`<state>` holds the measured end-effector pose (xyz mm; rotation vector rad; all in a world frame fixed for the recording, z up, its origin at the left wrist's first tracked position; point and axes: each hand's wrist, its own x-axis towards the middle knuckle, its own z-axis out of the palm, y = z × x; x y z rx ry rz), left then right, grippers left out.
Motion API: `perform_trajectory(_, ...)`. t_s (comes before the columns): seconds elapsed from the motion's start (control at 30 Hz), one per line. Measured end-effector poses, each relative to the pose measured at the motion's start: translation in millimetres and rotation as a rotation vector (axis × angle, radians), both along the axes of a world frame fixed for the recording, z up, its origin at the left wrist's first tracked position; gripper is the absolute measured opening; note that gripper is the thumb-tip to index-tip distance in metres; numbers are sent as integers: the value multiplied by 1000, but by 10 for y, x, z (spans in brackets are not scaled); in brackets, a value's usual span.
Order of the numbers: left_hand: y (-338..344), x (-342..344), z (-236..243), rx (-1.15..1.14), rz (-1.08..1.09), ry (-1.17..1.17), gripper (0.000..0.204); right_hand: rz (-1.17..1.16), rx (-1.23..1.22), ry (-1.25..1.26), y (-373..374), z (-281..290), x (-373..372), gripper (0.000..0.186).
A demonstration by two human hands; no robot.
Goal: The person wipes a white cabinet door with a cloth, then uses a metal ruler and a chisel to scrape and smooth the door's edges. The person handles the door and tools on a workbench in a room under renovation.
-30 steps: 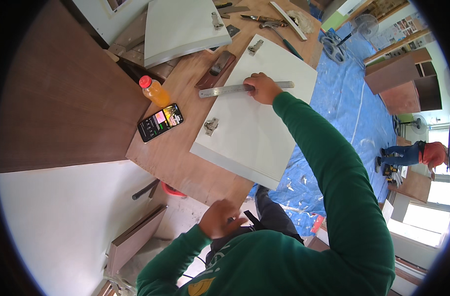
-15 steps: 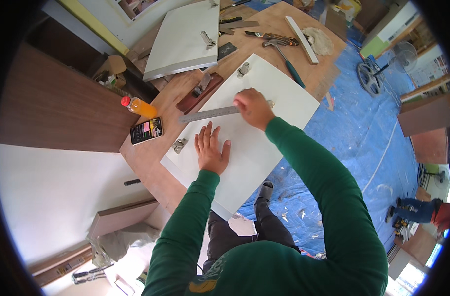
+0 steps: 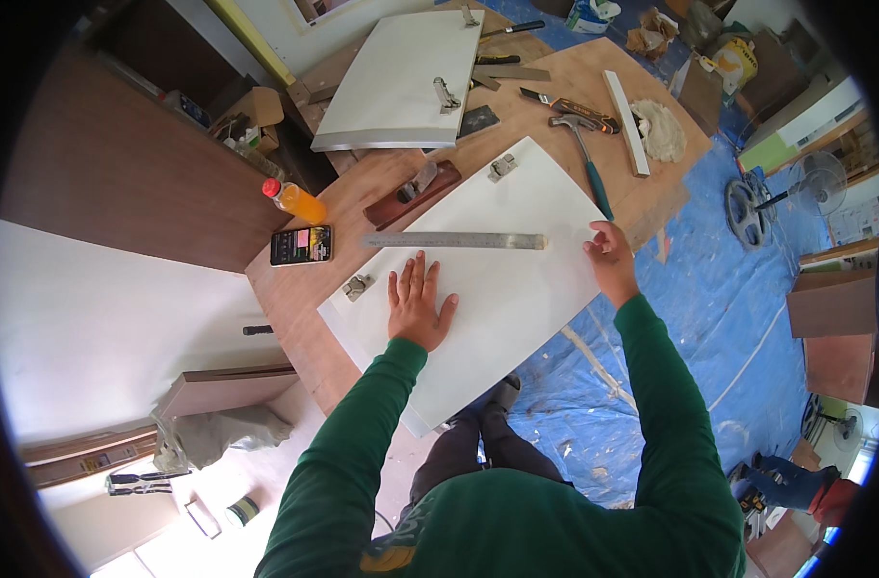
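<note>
A white cabinet door (image 3: 497,318) with metal hinges (image 3: 502,166) lies angled on a plywood worktop (image 3: 295,328). My left hand (image 3: 418,306) rests open on it, fingers spread just below a steel ruler (image 3: 454,240). My right hand (image 3: 610,262) is at the door's right corner, right of the ruler, with index finger and thumb apart and other fingers partly bent. A wooden hand plane (image 3: 398,205), an orange drink bottle (image 3: 301,203) and a phone (image 3: 300,246) lie left of the door. A claw hammer (image 3: 593,183) lies beyond its right side.
A second white door (image 3: 386,72), a utility knife (image 3: 584,114), a white strip (image 3: 625,125) and a rag (image 3: 662,130) occupy the back. Blue sheeting (image 3: 709,318) covers the floor at right, with fans (image 3: 813,183). Another person (image 3: 791,482) is at lower right.
My left hand came up onto the door from below. My right hand let go of the ruler and moved right to the door's corner. The view has shifted.
</note>
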<state>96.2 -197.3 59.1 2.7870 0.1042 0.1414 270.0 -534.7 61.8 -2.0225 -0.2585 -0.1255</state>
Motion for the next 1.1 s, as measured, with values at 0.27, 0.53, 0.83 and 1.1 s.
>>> perform_trajectory(0.27, 30, 69, 59, -37, 19, 2, 65, 33, -258, 33, -192, 959, 890, 27)
perform_trajectory(0.53, 121, 96, 61, -4, 130, 18, 71, 426, -394, -392, 1395, 648, 3854, 18)
perform_trajectory(0.83, 214, 168, -39, -2, 132, 34, 73, 385, -1328, -633, 1919, -252, 7778, 57)
perform_trajectory(1.1, 78, 130, -111, 56, 173, 80, 71, 413, -1379, -702, 2321, -785, 7969, 50)
